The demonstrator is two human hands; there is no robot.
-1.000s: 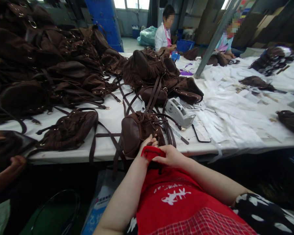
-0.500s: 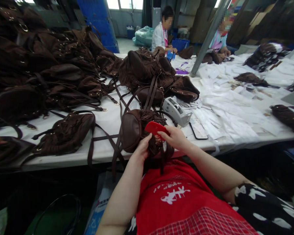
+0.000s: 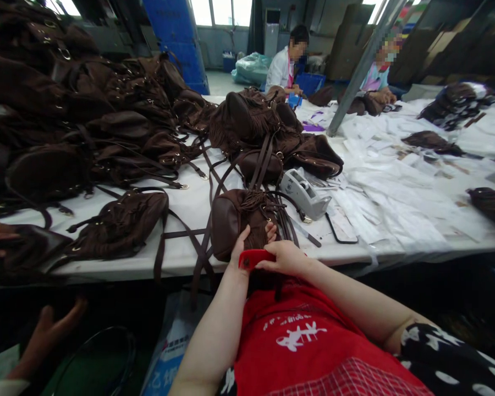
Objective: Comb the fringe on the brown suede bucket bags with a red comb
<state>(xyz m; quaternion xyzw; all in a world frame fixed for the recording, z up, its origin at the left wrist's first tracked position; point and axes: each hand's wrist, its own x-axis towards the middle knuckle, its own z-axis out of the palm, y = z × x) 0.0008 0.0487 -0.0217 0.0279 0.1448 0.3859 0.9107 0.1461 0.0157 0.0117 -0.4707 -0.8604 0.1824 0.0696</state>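
White tabletop (image 3: 190, 206): fringed brown bag (image 3: 235, 220) gripped at edge by left hand (image 3: 241, 247); red comb (image 3: 253, 258) pinched in right hand (image 3: 284, 257) fingers. Risk: comb teeth snagging fringe, bag dragged off edge.

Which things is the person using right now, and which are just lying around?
In use:
- red comb, held in the right hand
- brown fringed bag at the table edge, steadied by the left hand

Lying about:
- tape dispenser
- pile of brown bags
- white papers
- table

Dark brown fringed bag (image 3: 239, 220), red comb (image 3: 256, 257), white table (image 3: 190, 206), grey tape dispenser (image 3: 305, 192)
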